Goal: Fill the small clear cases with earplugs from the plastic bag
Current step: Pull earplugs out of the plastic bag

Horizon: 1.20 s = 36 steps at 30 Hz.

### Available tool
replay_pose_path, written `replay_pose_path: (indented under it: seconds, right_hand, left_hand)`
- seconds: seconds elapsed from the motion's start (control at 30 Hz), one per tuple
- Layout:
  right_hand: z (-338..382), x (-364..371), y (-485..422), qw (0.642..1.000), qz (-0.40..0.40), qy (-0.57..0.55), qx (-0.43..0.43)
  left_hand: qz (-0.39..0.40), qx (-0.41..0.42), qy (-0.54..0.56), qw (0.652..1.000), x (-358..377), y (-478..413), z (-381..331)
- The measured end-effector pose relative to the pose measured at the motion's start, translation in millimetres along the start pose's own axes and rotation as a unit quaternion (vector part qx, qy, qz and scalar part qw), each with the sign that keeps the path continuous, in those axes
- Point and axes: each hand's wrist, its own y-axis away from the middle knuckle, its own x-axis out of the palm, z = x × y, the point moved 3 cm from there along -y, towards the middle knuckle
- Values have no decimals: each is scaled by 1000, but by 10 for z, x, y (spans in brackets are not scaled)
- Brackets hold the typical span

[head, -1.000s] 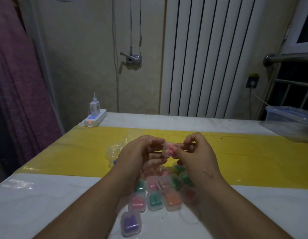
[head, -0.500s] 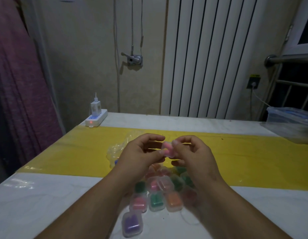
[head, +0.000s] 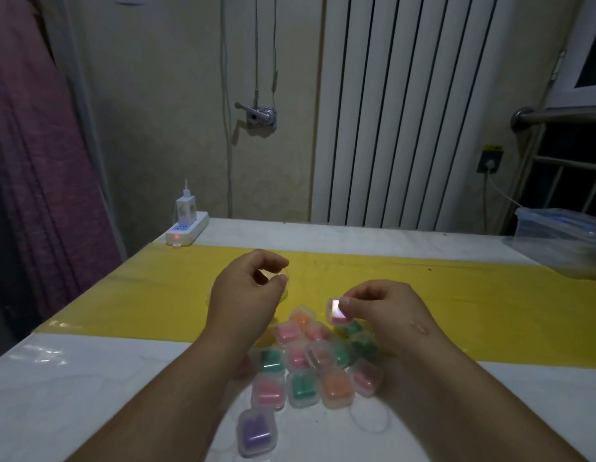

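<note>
My right hand [head: 386, 311] pinches a small clear case with pink earplugs [head: 336, 311] just above the far edge of a pile of filled clear cases [head: 318, 361] holding pink, green and orange earplugs. A case with purple earplugs [head: 256, 433] lies alone nearest to me. My left hand [head: 246, 291] hovers, fingers curled, over the clear plastic bag [head: 286, 288], which it mostly hides. Thumb and forefinger are close together at the bag's rim; whether they grip anything is unclear.
The cases lie on a white table [head: 90, 395] crossed by a yellow strip [head: 490, 305]. A white power strip with a charger [head: 186, 228] sits at the back left corner. A clear lidded box [head: 563, 241] stands at the back right.
My hands have parted. The right hand carried the pink case to the right and down toward the pile; the left hand moved back over the plastic bag.
</note>
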Motion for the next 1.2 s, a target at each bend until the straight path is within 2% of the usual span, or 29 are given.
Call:
replay_pose_path:
  seconds: [0.13,0.2,0.3,0.4,0.47,0.57,0.67,0.73,0.9,1.0,1.07,1.13,1.2]
  right_hand:
    - [-25,-17,-2,998,19,60,15]
    - [-68,16,-11,994,31,99,32]
    - [-100,17,-29,989,-5,149,12]
    - [-18,-8,2,991,-44,120,-42]
    - [18,27,32,992,-37,102,-67]
    - [35,77,63,990,-38,93,-100]
    - [60,49,68,988,-50,75,-122]
    - [83,27,71,987,-47,81,-128]
    - [85,-38,20,969,-42,214,-112]
    - [49,-41,3,957,1,279,-79]
    - [49,-23,17,950,21,303,-74]
    - [49,-5,29,947,36,310,-71]
    - [31,20,35,944,56,320,-64]
  left_hand:
    - [-49,55,-174,982,-65,-19,-16]
    - [-56,25,-241,969,-85,-33,5]
    - [-11,-42,-343,938,-96,-56,90]
    - [40,-70,-393,916,-73,-52,238]
    - [40,-68,-390,917,-73,-52,277]
    - [19,-49,-331,942,-60,-53,239]
    - [35,-35,-187,981,4,-29,111]
    - [56,-21,-95,994,48,10,31]
    - [175,-26,35,984,126,102,-74]
    - [137,-70,115,981,84,43,-70]
    - [83,-113,102,985,46,-25,1]
    - [62,-153,48,985,49,-50,118]
    - [79,-165,-83,980,57,-51,211]
